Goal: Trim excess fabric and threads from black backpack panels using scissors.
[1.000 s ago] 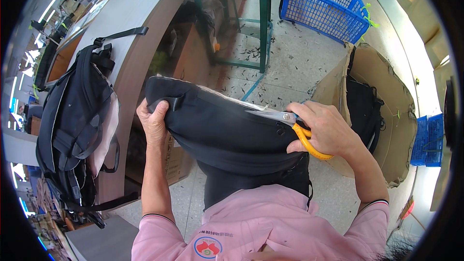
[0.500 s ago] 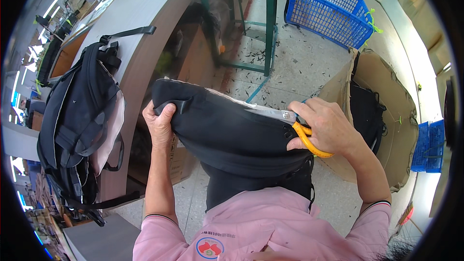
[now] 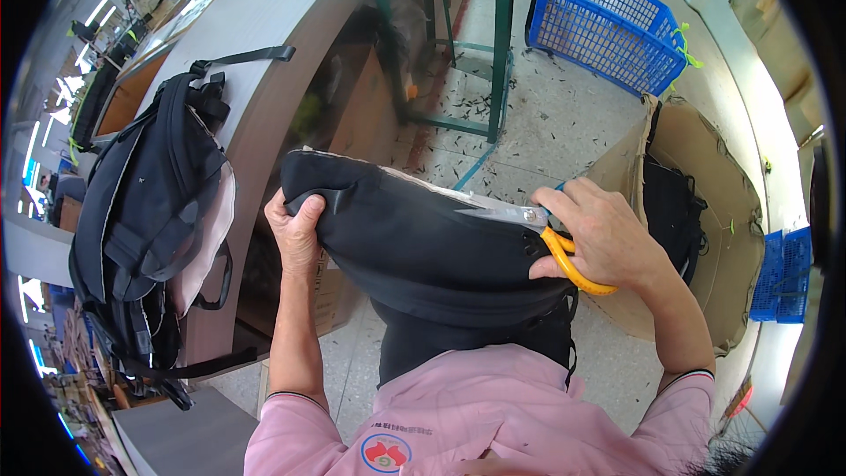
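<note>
A black fabric bag piece [image 3: 414, 247] is stretched out in front of me, with a pale raw edge along its far side. My left hand [image 3: 298, 227] grips its left end, thumb on top beside a small black strap loop. In my right hand [image 3: 599, 234] are scissors [image 3: 529, 219] with yellow-orange handles. Their metal blades point left and lie at the pale edge, near the right end of the piece. The blades look slightly parted. Part of the handle is hidden by my fingers.
On the grey table [image 3: 291, 44] at left lies a black backpack [image 3: 159, 203] with loose straps. A green-legged stand [image 3: 500, 62] is ahead. Beyond it sits a blue plastic basket [image 3: 608, 22]. At right, a cardboard box [image 3: 727, 211] holds black items. Dark scraps litter the floor.
The scissor blades, closer together before, now look slightly parted. Hands and bag piece have shifted a little right and down in the picture, along with the surroundings.
</note>
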### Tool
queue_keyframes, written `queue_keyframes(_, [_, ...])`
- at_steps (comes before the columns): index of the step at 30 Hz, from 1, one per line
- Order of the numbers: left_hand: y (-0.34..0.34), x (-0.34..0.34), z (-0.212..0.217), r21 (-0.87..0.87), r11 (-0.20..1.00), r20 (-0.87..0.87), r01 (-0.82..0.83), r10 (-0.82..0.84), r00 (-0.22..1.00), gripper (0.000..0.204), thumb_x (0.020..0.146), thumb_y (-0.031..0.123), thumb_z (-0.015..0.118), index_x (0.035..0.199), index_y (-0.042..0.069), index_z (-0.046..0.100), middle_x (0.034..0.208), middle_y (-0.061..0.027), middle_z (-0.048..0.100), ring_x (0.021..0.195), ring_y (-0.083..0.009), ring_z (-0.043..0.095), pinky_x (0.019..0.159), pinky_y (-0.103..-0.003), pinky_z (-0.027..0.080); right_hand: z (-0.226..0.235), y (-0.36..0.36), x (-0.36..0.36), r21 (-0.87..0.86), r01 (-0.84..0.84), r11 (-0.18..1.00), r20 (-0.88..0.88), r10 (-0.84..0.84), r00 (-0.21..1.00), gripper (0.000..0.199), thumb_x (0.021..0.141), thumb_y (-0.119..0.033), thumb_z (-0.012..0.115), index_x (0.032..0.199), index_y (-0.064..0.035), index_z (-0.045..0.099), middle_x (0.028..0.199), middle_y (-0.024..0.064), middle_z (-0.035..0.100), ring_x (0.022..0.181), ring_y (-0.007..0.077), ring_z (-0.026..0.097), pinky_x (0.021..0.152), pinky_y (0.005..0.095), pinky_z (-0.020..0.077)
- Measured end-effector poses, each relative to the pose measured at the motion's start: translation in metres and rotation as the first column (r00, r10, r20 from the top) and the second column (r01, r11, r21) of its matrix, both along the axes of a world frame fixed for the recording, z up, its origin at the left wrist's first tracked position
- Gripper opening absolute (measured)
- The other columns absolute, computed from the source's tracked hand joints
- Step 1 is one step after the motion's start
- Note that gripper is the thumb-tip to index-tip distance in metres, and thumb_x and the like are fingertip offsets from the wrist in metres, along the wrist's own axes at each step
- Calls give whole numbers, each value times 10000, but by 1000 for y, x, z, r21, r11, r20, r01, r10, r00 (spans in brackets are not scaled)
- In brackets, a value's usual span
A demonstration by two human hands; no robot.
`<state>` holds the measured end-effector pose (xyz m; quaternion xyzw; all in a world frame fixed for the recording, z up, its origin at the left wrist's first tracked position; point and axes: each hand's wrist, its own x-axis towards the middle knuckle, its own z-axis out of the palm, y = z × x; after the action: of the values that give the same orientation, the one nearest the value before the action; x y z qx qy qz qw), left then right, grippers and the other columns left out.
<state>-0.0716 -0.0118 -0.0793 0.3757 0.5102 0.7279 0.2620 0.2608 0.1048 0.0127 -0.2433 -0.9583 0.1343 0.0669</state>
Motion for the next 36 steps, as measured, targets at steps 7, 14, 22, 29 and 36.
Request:
queue_keyframes(7, [-3,0,0,1,1000,7,12,-12,1000,365,702,235,788,914,-27,646,830,-23,630,741,-107,566,713,-229,457,-2,2,-10,-19,6,1000,-17,-6,1000,687,634,-553,716,1075,-64,519,812,126,505,765,308,530,635,379,434])
queue_keyframes(14, [-5,3,3,1,1000,2,20,-20,1000,373,695,239,791,918,-21,644,832,-17,627,745,-104,562,718,-231,453,-4,5,-19,-1,-33,999,-28,33,999,640,660,-511,723,1059,-52,523,757,123,511,720,303,540,614,373,438])
queue_keyframes(22, [-7,6,5,-11,1000,30,14,-13,999,396,686,261,798,921,-15,640,836,-18,627,749,-102,565,719,-230,453,-12,3,-18,66,-72,995,-66,76,995,567,688,-485,714,990,-40,535,680,120,520,653,285,555,562,360,440])
queue_keyframes(29, [-8,9,4,-6,1000,-11,17,-17,1000,403,673,282,813,906,0,645,818,6,613,730,-89,544,694,-219,438,-5,0,-32,156,-45,987,-114,64,991,596,668,-504,720,998,-50,522,755,128,534,725,277,564,570,359,460])
queue_keyframes(36, [-9,7,0,0,1000,9,25,-25,1000,420,673,295,816,916,0,642,816,15,610,728,-81,535,683,-214,433,-10,1,-33,161,-67,985,-94,83,992,531,694,-477,711,938,-44,523,653,116,519,643,272,564,533,355,453])
